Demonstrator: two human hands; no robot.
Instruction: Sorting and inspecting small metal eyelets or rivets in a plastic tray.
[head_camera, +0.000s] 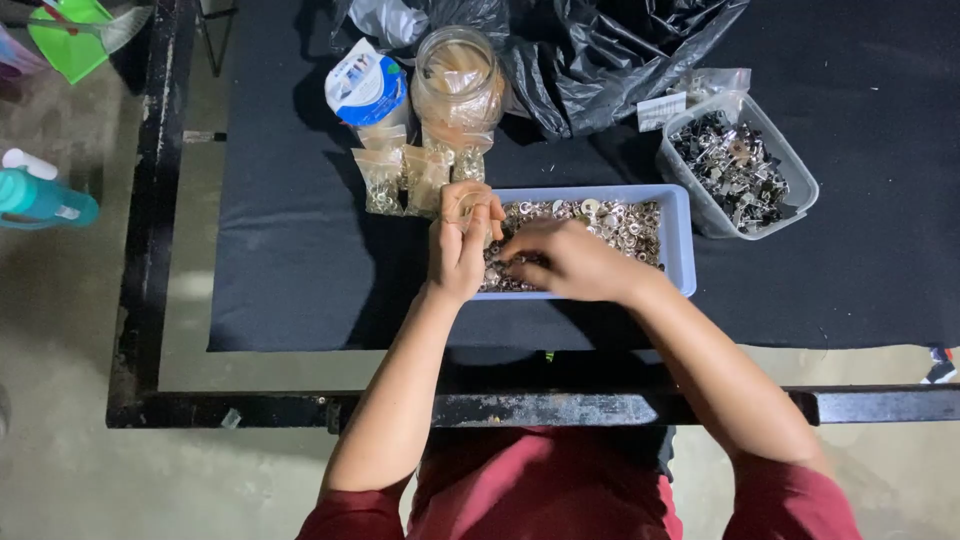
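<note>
A pale blue tray (682, 232) full of small silver metal rings and washers lies on the black table top. My left hand (460, 248) is at the tray's left end, fingers closed around a small clear plastic bag held upright. My right hand (570, 262) reaches into the tray, fingers curled down among the metal pieces next to the bag. Whether it grips any pieces is hidden under the fingers.
Several small filled clear bags (405, 180) stand behind the tray, beside a glass jar (458, 80) and a blue-and-white pouch (365, 85). A clear tub of darker metal parts (740, 168) sits at the right, a black plastic bag (610, 55) behind. A teal bottle (40, 198) lies at the far left.
</note>
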